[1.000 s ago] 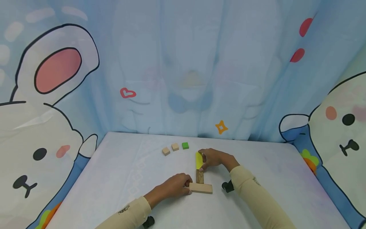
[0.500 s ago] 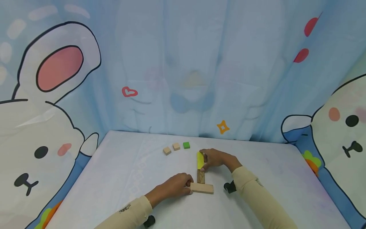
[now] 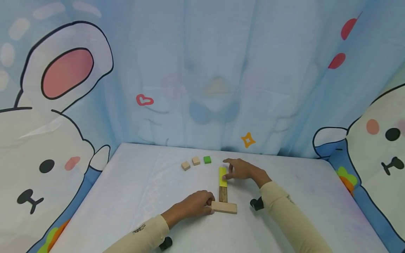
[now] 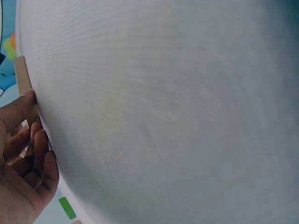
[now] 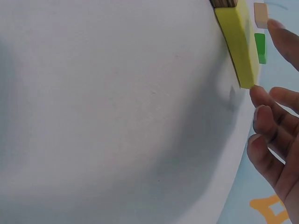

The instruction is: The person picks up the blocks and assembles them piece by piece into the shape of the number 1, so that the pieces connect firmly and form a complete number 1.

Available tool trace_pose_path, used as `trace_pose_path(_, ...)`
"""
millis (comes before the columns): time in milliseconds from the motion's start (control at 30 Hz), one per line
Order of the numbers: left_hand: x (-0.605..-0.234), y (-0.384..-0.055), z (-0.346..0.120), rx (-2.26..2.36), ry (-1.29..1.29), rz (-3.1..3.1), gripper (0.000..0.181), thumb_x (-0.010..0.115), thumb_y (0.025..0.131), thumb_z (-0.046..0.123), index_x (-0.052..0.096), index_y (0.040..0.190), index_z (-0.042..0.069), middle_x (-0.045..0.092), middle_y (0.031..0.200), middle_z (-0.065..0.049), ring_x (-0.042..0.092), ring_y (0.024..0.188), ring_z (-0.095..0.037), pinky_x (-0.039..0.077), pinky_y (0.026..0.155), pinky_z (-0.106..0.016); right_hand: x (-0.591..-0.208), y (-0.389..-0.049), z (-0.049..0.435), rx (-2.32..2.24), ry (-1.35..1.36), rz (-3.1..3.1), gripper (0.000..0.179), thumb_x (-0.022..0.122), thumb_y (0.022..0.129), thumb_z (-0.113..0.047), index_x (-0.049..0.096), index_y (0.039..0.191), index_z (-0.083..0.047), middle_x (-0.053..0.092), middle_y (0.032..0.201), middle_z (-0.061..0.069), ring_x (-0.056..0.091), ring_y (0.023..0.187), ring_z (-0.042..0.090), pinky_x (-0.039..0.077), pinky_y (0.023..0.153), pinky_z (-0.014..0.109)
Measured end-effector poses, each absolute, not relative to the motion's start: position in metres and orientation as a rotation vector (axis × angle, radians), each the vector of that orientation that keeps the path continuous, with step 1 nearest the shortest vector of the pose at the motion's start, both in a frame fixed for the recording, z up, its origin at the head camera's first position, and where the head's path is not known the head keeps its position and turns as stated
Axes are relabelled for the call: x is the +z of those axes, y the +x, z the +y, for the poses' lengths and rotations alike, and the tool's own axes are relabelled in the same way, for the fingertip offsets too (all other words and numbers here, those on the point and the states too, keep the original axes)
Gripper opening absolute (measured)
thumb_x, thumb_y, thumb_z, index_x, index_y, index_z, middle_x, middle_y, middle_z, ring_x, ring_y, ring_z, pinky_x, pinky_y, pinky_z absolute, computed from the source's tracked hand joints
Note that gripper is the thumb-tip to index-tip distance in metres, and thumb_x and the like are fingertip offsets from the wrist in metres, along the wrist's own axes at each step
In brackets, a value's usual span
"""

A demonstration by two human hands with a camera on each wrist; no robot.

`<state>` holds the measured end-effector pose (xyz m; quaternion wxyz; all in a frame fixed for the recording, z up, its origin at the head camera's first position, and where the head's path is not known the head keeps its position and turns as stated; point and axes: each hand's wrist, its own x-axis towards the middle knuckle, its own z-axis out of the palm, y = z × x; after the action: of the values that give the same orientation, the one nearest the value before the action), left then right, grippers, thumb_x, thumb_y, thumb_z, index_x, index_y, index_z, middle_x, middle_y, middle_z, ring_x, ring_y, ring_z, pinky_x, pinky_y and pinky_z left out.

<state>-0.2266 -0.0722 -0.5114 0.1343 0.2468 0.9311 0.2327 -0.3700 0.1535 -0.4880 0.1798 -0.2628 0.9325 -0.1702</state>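
Observation:
My left hand [image 3: 197,203] pinches the left end of a flat plain wooden block [image 3: 226,207] lying crosswise on the table. Thumb and fingers are on that same block in the left wrist view. Behind it a darker brown wooden block [image 3: 223,194] lies lengthwise, and a yellow block [image 3: 223,176] continues the line away from me. My right hand [image 3: 242,169] hovers at the yellow block's right side, thumb and fingers spread. In the right wrist view the fingers stand apart around the far end of the yellow block [image 5: 238,44]; any light touch is hard to tell.
Two small plain wooden cubes [image 3: 185,166] and a small green block [image 3: 207,160] lie at the back of the white-covered table [image 3: 152,196]. A blue curtain [image 3: 215,70] with cartoon figures hangs behind the far edge.
My right hand has loosened from the yellow block and lifted slightly up and away, its fingers spreading. My left hand keeps its hold on the plain block. The head view has shifted slightly.

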Motion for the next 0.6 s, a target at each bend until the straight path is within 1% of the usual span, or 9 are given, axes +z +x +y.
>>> trace_pose_path(267,-0.513,-0.228,-0.073,0.666,0.714,2.697,0.032,0.076,0.09,0.025,0.067,0.118,0.011,0.058,0.087,0.01,0.049,0.074,-0.001,0.045,0.07,-0.019,-0.485,-0.38,0.144,-0.492,-0.795,2.695,0.069,0.073,0.09,-0.045,0.051,0.144,-0.007,0.065,0.096,0.001,0.056,0.077,0.013,0.048,0.072,0.033)
trace_pose_path(467,-0.514,-0.229,-0.074,0.646,0.71,2.701,0.033,0.076,0.09,0.025,0.067,0.119,0.011,0.057,0.088,0.01,0.049,0.075,-0.001,0.045,0.07,-0.019,-0.482,-0.389,0.134,-0.503,-0.787,2.693,0.066,0.072,0.091,-0.043,0.051,0.143,-0.008,0.067,0.103,0.005,0.059,0.086,0.016,0.051,0.079,0.038)
trace_pose_path(600,-0.513,-0.228,-0.074,0.64,0.73,2.708,0.033,0.076,0.091,0.025,0.067,0.119,0.011,0.057,0.087,0.01,0.049,0.075,-0.001,0.045,0.07,-0.018,-0.479,-0.393,0.128,-0.499,-0.762,2.695,0.066,0.071,0.092,-0.043,0.051,0.144,-0.009,0.066,0.107,0.005,0.059,0.091,0.018,0.051,0.084,0.041)
